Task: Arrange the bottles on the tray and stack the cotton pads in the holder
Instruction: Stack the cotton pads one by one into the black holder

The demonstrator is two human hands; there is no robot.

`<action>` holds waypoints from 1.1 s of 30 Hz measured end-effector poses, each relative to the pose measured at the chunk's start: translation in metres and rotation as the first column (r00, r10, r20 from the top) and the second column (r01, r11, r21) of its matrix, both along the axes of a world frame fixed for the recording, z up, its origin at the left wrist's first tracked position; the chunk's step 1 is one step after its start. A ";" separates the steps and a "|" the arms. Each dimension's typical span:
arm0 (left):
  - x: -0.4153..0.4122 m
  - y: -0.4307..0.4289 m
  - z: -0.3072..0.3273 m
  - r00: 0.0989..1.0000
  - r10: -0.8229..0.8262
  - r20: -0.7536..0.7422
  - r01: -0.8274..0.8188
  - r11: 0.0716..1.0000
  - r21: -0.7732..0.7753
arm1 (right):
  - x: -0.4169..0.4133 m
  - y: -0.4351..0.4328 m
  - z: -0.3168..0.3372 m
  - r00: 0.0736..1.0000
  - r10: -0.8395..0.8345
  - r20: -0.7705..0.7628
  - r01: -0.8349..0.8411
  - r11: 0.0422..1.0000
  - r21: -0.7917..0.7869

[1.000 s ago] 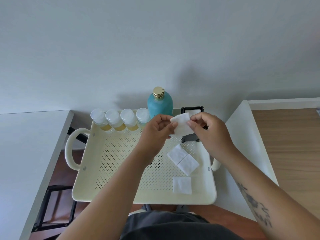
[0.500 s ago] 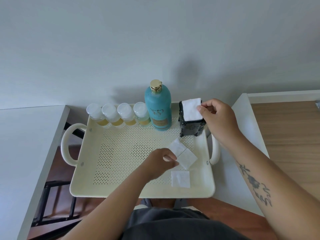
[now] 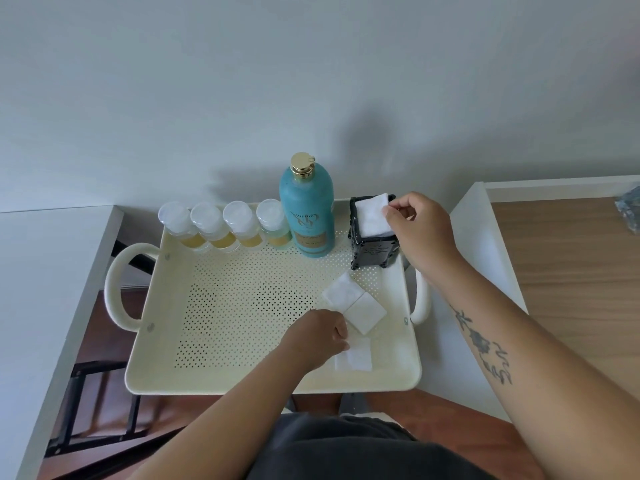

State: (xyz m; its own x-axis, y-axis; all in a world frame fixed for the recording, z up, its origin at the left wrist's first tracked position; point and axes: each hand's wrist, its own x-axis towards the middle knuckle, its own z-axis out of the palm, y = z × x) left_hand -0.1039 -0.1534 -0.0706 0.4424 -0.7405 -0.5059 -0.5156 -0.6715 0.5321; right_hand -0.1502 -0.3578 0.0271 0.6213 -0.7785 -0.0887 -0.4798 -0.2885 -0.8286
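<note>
White cotton pad [image 3: 372, 216] sits atop the black holder [image 3: 374, 249] in the tray's [image 3: 277, 386] far right corner, its corner pinched by the right hand [image 3: 420, 230], probably to seat it squarely, while the left hand [image 3: 318, 336], well apart, pinches the nearest loose pad [image 3: 355, 356] for stacking.

Head camera, down onto tray [image 3: 270, 382]

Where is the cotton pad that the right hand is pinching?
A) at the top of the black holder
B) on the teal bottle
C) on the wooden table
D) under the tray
A: the right hand pinches a corner of the cotton pad, which sits at the open top of the black holder.
</note>
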 end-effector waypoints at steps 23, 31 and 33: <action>0.000 0.003 -0.001 0.984 -0.142 0.109 0.143 0.990 0.005 | -0.021 0.016 -0.027 0.953 0.255 -0.162 -0.299 0.720 -0.626; 0.014 0.023 0.004 0.999 0.026 0.029 -0.024 0.996 -0.081 | -0.021 0.015 -0.031 0.937 0.243 -0.250 -0.348 0.708 -0.615; 0.018 0.027 0.007 0.994 0.087 -0.067 -0.096 0.986 -0.136 | -0.021 0.014 -0.031 0.934 0.231 -0.273 -0.354 0.706 -0.613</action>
State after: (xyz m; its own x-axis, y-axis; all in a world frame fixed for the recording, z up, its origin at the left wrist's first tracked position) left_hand -0.0857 -0.1260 -0.0639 0.4835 -0.7633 -0.4285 -0.4194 -0.6316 0.6520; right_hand -0.1716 -0.3436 -0.0043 0.8513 -0.4654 0.2420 -0.3881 -0.8692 -0.3064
